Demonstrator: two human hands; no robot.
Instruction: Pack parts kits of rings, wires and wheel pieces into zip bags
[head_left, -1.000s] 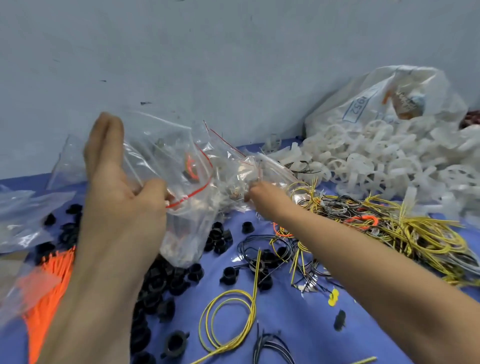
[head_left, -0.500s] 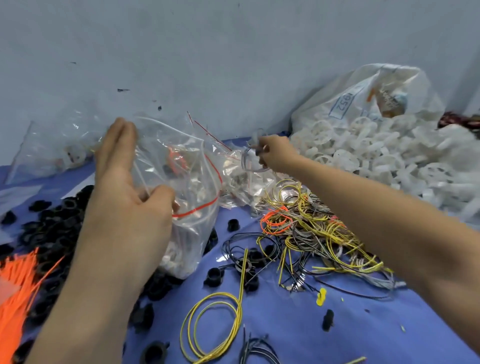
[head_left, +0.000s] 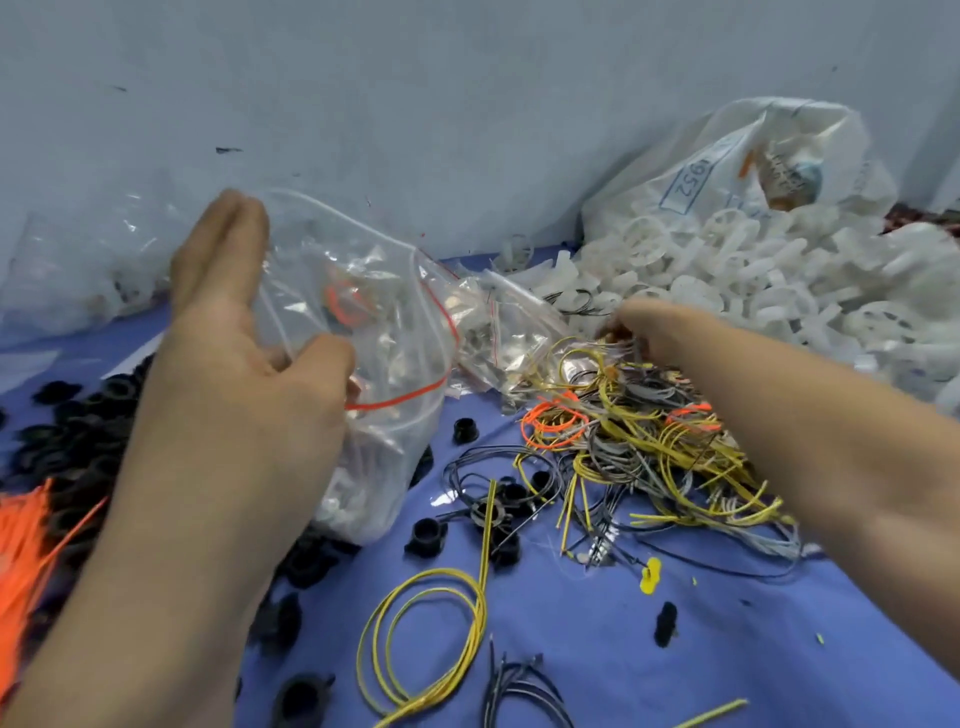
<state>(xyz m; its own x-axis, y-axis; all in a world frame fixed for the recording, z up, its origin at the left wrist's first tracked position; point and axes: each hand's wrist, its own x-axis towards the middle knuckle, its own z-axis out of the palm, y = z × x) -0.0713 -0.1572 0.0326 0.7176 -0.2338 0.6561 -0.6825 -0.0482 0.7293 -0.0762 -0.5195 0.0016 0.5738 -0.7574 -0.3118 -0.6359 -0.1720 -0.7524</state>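
Lowered from the heap of small bags since half a second ago, the right hand is now set at the far edge of the wire pile, right of centre. Its fingertips are hidden, so whether anything is gripped cannot be told. The zip bag is held up left of centre by the left hand as before, its open rim pinched between the thumb and straight fingers. An orange coil and pale pieces are seen inside it. The hands are kept well apart. Black rings are spread on the blue cloth at the left, under the bag. White wheel pieces are heaped at the far right. A yellow wire loop is laid near the centre.
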